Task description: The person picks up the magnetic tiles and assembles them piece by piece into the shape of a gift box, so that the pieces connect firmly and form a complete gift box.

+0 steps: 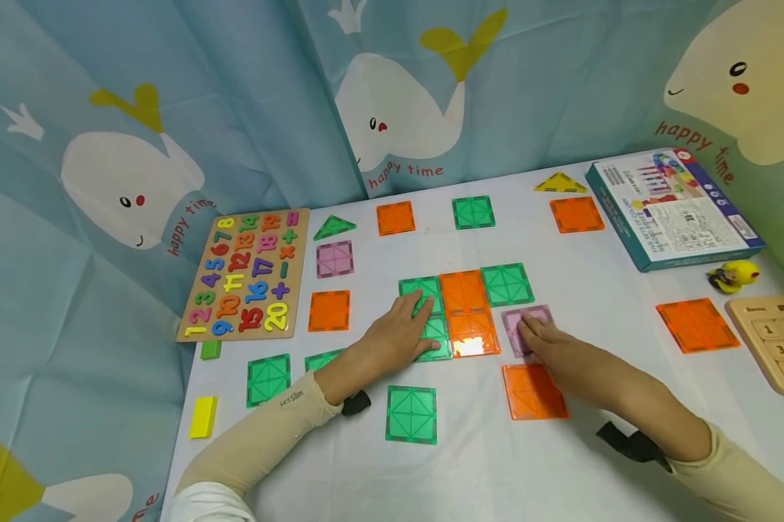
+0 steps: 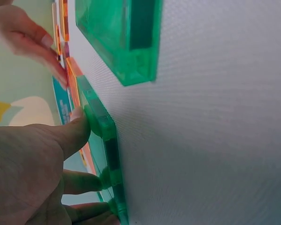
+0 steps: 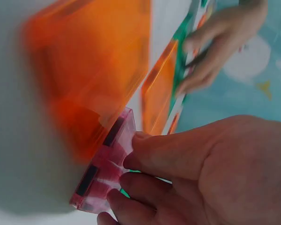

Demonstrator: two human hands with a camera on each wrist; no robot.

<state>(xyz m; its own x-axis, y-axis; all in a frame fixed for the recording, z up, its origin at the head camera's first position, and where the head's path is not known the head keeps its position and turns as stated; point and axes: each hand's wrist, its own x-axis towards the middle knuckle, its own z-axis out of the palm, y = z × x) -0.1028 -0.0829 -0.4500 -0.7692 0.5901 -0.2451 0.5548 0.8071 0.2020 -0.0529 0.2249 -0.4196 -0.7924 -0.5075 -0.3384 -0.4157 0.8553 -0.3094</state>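
Note:
My left hand (image 1: 398,333) lies with spread fingers on two green square tiles (image 1: 439,328) at the left side of a joined group. In the left wrist view its thumb meets the tile's edge. Two orange tiles (image 1: 464,291) form the group's middle column, and another green tile (image 1: 507,284) adjoins at the upper right. My right hand (image 1: 561,355) presses its fingertips on a pink square tile (image 1: 513,335), flat on the table and slightly apart from the group. Just below the pink tile is a loose orange tile (image 1: 529,399); whether they touch, I cannot tell.
Several loose tiles surround the group, including a green square (image 1: 411,415) in front and a yellow triangle (image 1: 560,183) behind. A number board (image 1: 294,275) stands left. At right are a box (image 1: 682,210), a yellow toy figure (image 1: 734,275) and a wooden number board (image 1: 757,308).

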